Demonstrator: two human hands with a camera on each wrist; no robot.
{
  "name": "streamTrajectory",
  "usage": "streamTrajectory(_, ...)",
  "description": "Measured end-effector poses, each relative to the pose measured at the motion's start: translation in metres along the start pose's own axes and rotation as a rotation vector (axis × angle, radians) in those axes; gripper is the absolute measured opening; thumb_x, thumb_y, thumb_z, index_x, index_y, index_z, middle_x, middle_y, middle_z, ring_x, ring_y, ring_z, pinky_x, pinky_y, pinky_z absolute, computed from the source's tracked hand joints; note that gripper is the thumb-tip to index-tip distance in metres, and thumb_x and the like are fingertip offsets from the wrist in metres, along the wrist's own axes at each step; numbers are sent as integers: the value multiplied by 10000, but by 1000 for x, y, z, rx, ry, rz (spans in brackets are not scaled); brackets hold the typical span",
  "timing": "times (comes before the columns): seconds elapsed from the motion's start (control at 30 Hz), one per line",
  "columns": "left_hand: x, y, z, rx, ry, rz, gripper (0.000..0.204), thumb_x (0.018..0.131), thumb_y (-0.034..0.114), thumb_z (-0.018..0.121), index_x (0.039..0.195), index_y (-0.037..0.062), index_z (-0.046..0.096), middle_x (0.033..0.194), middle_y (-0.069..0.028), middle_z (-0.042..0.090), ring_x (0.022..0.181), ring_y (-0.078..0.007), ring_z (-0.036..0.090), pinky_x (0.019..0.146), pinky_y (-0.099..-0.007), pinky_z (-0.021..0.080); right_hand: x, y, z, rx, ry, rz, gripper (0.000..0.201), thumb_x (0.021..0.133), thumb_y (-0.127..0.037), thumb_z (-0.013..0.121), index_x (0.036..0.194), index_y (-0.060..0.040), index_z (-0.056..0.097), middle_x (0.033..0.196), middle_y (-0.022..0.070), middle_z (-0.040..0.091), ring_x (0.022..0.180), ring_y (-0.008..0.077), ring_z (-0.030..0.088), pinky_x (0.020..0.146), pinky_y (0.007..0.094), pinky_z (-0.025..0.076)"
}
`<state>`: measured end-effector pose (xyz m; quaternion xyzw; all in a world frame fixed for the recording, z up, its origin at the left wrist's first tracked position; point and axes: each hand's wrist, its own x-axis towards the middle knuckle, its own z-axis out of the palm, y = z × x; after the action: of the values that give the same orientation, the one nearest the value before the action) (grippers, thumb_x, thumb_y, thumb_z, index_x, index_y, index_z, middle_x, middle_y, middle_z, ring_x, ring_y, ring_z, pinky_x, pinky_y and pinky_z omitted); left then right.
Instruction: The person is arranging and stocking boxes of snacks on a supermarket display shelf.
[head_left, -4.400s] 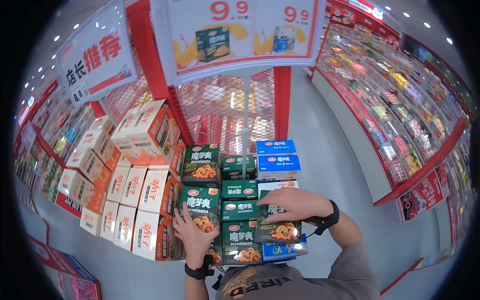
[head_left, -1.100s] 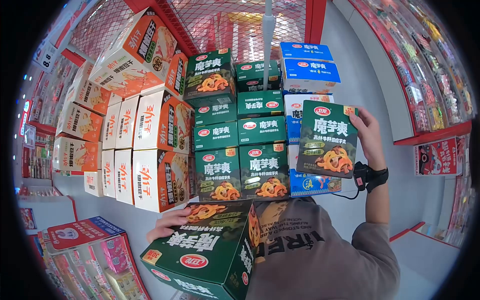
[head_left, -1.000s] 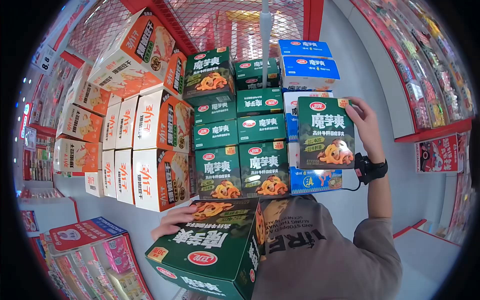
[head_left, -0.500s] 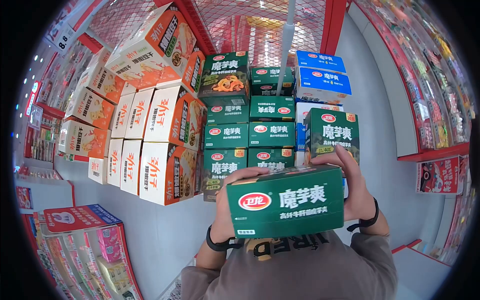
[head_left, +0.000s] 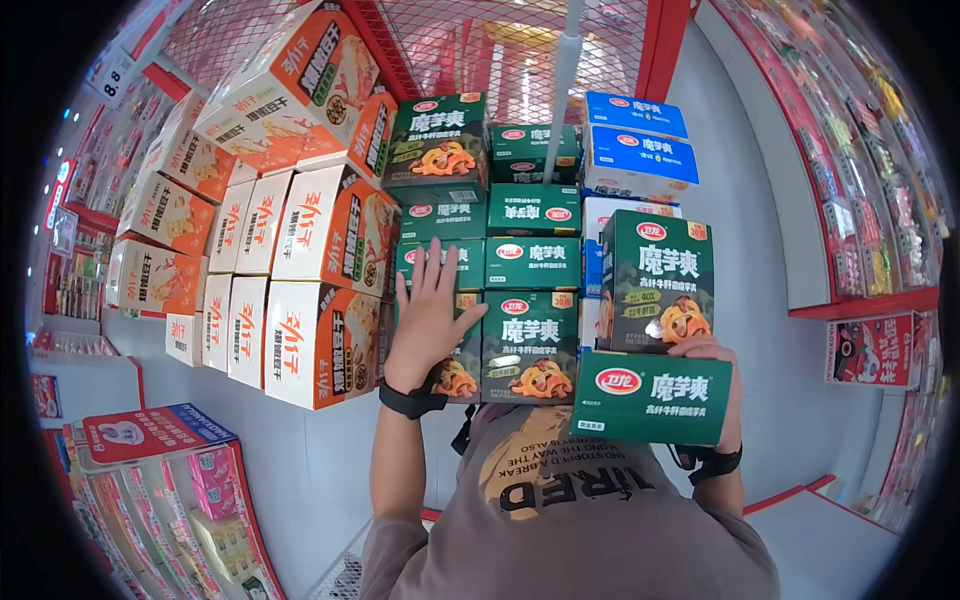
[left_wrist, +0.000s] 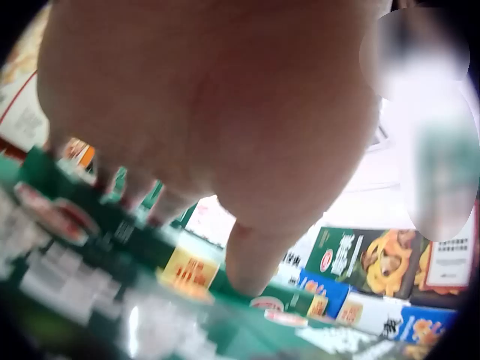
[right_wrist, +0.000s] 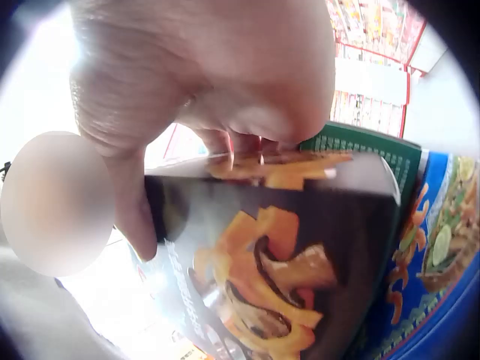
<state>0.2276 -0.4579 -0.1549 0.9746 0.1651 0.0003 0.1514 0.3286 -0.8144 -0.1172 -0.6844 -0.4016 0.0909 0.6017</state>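
Note:
My right hand grips a dark green snack box at the near right corner of the stacked boxes. In the right wrist view the thumb and fingers clasp that box, whose front shows noodle-like strips. Another green box, lying face up on the right-hand column, sits just beyond it. My left hand is spread flat, fingers straight, over the near left green box. In the left wrist view its fingers reach along the green boxes and the thumb points down at them.
Orange and white boxes are piled to the left of the green ones. Blue boxes stand at the back right. A white pole rises behind the stack, before a red mesh panel. Shelves of packets line the right side.
The box held in both hands before my chest has moved right, now in my right hand only. My left hand has let go and moved onto the green boxes at left.

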Motion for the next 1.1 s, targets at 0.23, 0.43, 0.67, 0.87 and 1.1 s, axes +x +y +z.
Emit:
streamTrajectory(0.23, 28, 7, -39, -243, 80, -26, 567, 875, 344, 660, 1313, 15, 514, 1437, -216, 430, 1300, -385, 445, 1059, -448, 369, -8, -18, -1, 115, 205, 55, 918, 600, -214, 864, 1367, 6, 408, 1203, 179, 564, 1113, 283, 517, 1004, 431, 375)
streamTrajectory(0.43, 60, 29, -51, -240, 155, 246, 362, 880, 178, 636, 1185, -4, 569, 1281, -195, 562, 1163, -375, 548, 971, -421, 442, -7, -15, -18, -23, 7, -8, 888, 572, -147, 865, 1330, -32, 419, 1199, 191, 558, 1121, 290, 515, 986, 417, 399)
streamTrajectory(0.67, 121, 57, 7, 69, 245, 548, 430, 796, 78, 649, 1202, -4, 537, 1086, -161, 592, 1055, -335, 572, 917, -416, 454, -6, -9, -13, 166, 19, 47, 829, 560, -110, 886, 1256, -63, 438, 1198, 205, 536, 1120, 286, 515, 977, 407, 412)
streamTrajectory(0.87, 158, 54, 7, -8, -133, 461, 793, 652, 177, 835, 1332, 32, 454, 1218, -170, 555, 1189, -340, 511, 981, -472, 386, -8, -6, -11, 205, 26, 47, 841, 563, -106, 894, 1266, -80, 432, 1207, 204, 529, 1138, 290, 515, 976, 406, 422)
streamTrajectory(1.1, 139, 60, -41, -163, 88, 535, 723, 596, 143, 824, 1242, 27, 520, 1098, -154, 573, 1088, -343, 543, 920, -405, 442, -7, -2, -11, 197, 15, 35, 854, 559, -152, 900, 1274, -71, 439, 1205, 181, 551, 1159, 301, 515, 1010, 442, 395)
